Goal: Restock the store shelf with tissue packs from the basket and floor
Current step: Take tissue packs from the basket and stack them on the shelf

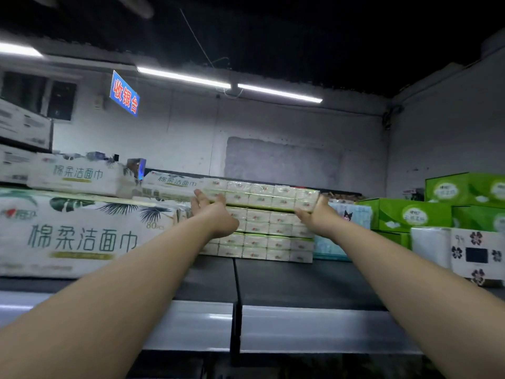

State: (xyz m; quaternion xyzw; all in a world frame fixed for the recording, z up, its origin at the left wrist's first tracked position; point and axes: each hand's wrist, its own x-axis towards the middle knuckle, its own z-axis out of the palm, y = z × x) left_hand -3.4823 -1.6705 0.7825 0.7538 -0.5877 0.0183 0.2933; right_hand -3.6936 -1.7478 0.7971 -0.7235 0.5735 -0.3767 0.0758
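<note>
Head view, shelf [300, 283]: dark flat top with a smooth metal front lip.
Leaf-print pack [82, 233]: big, soft, glossy white, crowding the left side.
Green boxes [404, 214]: stiff card, piled at the right.
Stack [262, 236]: film-wrapped blocks at the back of the shelf.
Tissue pack [262, 196]: crinkly film, on top of the stack.
Left hand [213, 212]: fingers straight, pressed to its left end.
Right hand [317, 214]: fingers hooked under its right end.

Left hand [211, 212] presses tissue pack [262, 196] left end, right hand [317, 217] holds right end, atop stack [262, 237] on shelf [300, 283].
</note>
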